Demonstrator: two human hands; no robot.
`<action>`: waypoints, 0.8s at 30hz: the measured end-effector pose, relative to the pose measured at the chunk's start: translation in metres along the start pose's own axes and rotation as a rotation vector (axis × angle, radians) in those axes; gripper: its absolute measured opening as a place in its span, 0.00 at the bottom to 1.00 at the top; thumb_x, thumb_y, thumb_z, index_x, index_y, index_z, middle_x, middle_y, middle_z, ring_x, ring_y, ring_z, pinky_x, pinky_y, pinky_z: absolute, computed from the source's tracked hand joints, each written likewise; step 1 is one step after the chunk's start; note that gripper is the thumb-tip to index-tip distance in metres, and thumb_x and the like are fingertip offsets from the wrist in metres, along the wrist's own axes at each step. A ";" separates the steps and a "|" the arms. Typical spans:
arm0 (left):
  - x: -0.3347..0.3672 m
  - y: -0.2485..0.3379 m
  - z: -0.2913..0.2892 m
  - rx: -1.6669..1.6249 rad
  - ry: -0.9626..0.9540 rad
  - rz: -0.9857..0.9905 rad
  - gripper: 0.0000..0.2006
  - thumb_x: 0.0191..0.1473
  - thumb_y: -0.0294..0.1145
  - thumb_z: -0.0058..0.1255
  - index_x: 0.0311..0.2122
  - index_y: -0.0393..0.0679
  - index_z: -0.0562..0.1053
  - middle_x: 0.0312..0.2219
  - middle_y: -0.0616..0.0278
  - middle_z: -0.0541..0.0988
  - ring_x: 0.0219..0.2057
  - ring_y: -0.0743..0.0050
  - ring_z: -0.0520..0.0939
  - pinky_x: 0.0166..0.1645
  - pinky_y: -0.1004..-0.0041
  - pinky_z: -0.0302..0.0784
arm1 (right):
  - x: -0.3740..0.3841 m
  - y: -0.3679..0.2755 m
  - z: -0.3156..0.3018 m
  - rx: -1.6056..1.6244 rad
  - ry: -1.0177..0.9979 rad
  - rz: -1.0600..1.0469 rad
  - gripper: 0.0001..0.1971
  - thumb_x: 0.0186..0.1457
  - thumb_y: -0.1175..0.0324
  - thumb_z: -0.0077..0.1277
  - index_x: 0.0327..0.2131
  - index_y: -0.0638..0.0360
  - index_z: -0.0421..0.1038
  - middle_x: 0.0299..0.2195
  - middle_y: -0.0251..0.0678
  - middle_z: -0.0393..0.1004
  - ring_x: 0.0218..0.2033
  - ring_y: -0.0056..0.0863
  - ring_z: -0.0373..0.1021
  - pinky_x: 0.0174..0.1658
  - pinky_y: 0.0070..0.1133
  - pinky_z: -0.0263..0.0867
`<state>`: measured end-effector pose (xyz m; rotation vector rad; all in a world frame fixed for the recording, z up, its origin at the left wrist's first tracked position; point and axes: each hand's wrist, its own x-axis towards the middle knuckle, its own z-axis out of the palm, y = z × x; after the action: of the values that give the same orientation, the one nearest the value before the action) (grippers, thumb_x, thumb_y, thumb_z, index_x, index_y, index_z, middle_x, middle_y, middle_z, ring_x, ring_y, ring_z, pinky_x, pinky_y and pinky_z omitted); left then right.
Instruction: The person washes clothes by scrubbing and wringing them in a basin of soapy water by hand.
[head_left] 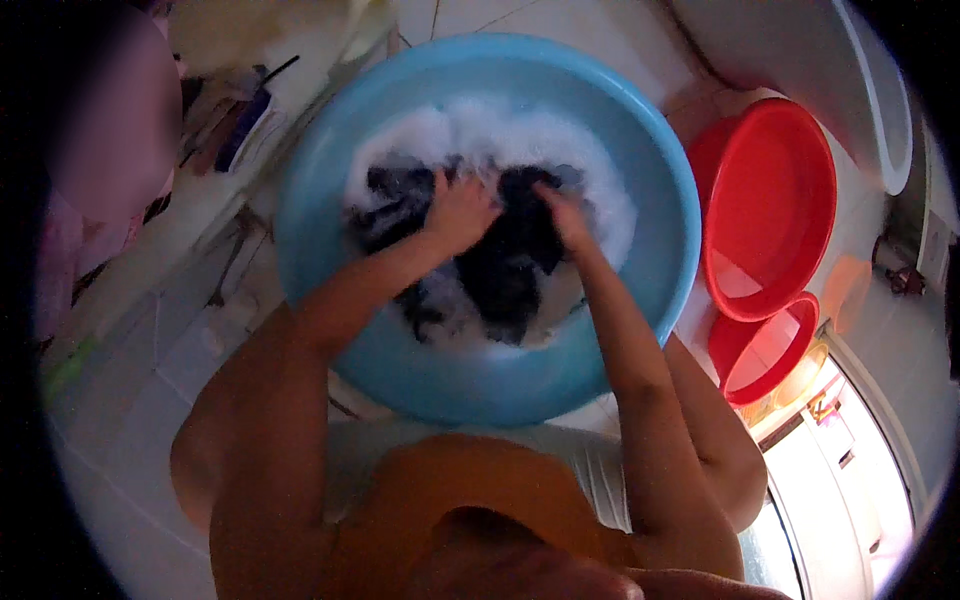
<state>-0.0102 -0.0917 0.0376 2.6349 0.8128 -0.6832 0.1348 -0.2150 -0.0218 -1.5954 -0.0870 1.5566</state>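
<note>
A large light-blue basin (pixel 480 395) stands on the floor between my knees, with white suds (pixel 480 120) and wet dark cloth (pixel 510 270) in it. My left hand (pixel 462 210) is bent over the cloth left of the middle, its fingertips partly sunk into the folds and foam. Just to the right, my right hand (pixel 568 215) has its fingers closed on the edge of the same dark cloth. Foam and cloth hide the lower sides of both hands. What kind of garment it is cannot be made out.
Two red basins, a larger one (pixel 770 210) and a smaller one (pixel 765 350), lean at the right. Above them is a big pale tub (pixel 800 80). On the left, a ledge holds brushes and other small items (pixel 245 130). A bright doorway (pixel 830 480) opens at lower right.
</note>
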 end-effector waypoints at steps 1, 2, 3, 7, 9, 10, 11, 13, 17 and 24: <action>0.005 0.007 0.007 0.118 -0.099 0.209 0.24 0.46 0.48 0.42 0.46 0.42 0.65 0.49 0.46 0.60 0.49 0.48 0.62 0.48 0.53 0.59 | 0.017 0.025 -0.007 -0.457 -0.030 -0.092 0.16 0.46 0.59 0.44 0.32 0.63 0.68 0.30 0.39 0.69 0.34 0.34 0.65 0.41 0.27 0.61; 0.016 0.001 0.031 -0.125 -0.259 0.050 0.22 0.45 0.44 0.44 0.43 0.39 0.66 0.39 0.52 0.69 0.43 0.50 0.68 0.46 0.54 0.60 | 0.024 0.034 -0.002 -0.990 -0.160 -0.187 0.16 0.46 0.60 0.43 0.32 0.65 0.67 0.31 0.43 0.69 0.32 0.39 0.66 0.39 0.29 0.62; 0.020 -0.007 0.050 -0.122 -0.266 0.036 0.22 0.45 0.44 0.44 0.43 0.39 0.66 0.39 0.52 0.69 0.43 0.50 0.68 0.46 0.54 0.60 | 0.023 0.033 0.009 -0.986 -0.176 -0.189 0.16 0.46 0.60 0.43 0.32 0.65 0.67 0.31 0.43 0.69 0.32 0.39 0.66 0.39 0.29 0.62; 0.032 -0.028 0.091 -0.245 -0.262 -0.417 0.28 0.44 0.46 0.44 0.50 0.43 0.59 0.47 0.46 0.61 0.49 0.46 0.61 0.50 0.55 0.57 | 0.025 0.028 0.052 -0.844 -0.184 -0.320 0.14 0.47 0.63 0.41 0.33 0.64 0.67 0.32 0.46 0.68 0.33 0.40 0.66 0.38 0.31 0.63; 0.049 0.007 0.081 -0.276 -0.250 -0.462 0.30 0.44 0.47 0.44 0.52 0.44 0.58 0.49 0.45 0.60 0.51 0.46 0.59 0.51 0.55 0.56 | 0.048 0.037 0.044 0.204 0.038 -0.011 0.13 0.50 0.63 0.39 0.34 0.61 0.66 0.31 0.41 0.69 0.31 0.33 0.66 0.36 0.30 0.63; 0.045 0.052 0.066 -0.576 0.132 -0.465 0.27 0.45 0.47 0.43 0.49 0.44 0.60 0.49 0.45 0.59 0.48 0.45 0.62 0.48 0.56 0.59 | 0.059 0.045 0.030 0.211 0.087 -0.020 0.13 0.50 0.63 0.39 0.34 0.61 0.66 0.31 0.41 0.69 0.31 0.33 0.66 0.36 0.30 0.63; 0.033 0.083 0.046 -0.867 0.517 -0.470 0.25 0.45 0.47 0.42 0.46 0.44 0.62 0.49 0.45 0.59 0.46 0.44 0.64 0.45 0.57 0.62 | 0.066 0.049 0.024 0.347 -0.007 -0.154 0.13 0.51 0.62 0.39 0.35 0.60 0.67 0.32 0.39 0.69 0.32 0.31 0.66 0.37 0.28 0.63; 0.005 0.107 0.015 -0.841 0.445 -0.207 0.22 0.46 0.47 0.40 0.43 0.43 0.62 0.45 0.44 0.63 0.42 0.44 0.67 0.42 0.58 0.64 | 0.065 0.047 0.028 0.493 -0.113 -0.301 0.14 0.51 0.61 0.38 0.36 0.60 0.67 0.32 0.37 0.69 0.33 0.30 0.66 0.39 0.27 0.63; 0.009 0.041 -0.030 -0.478 0.005 -0.151 0.18 0.48 0.44 0.41 0.41 0.44 0.67 0.26 0.47 0.73 0.30 0.47 0.73 0.35 0.60 0.68 | -0.002 0.003 0.056 0.765 -0.248 0.230 0.18 0.51 0.56 0.36 0.38 0.59 0.66 0.31 0.36 0.70 0.34 0.26 0.65 0.40 0.24 0.61; -0.025 -0.070 0.014 -0.445 -0.307 0.060 0.28 0.43 0.57 0.43 0.35 0.37 0.71 0.30 0.44 0.74 0.34 0.48 0.74 0.40 0.61 0.67 | -0.049 -0.046 -0.001 -1.211 -0.215 -0.331 0.18 0.45 0.52 0.46 0.29 0.58 0.71 0.27 0.40 0.72 0.31 0.37 0.69 0.39 0.27 0.62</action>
<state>-0.0748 -0.0529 0.0290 2.0860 0.6962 -0.7638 0.1484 -0.2163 0.0444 -2.0792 -1.5697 1.4347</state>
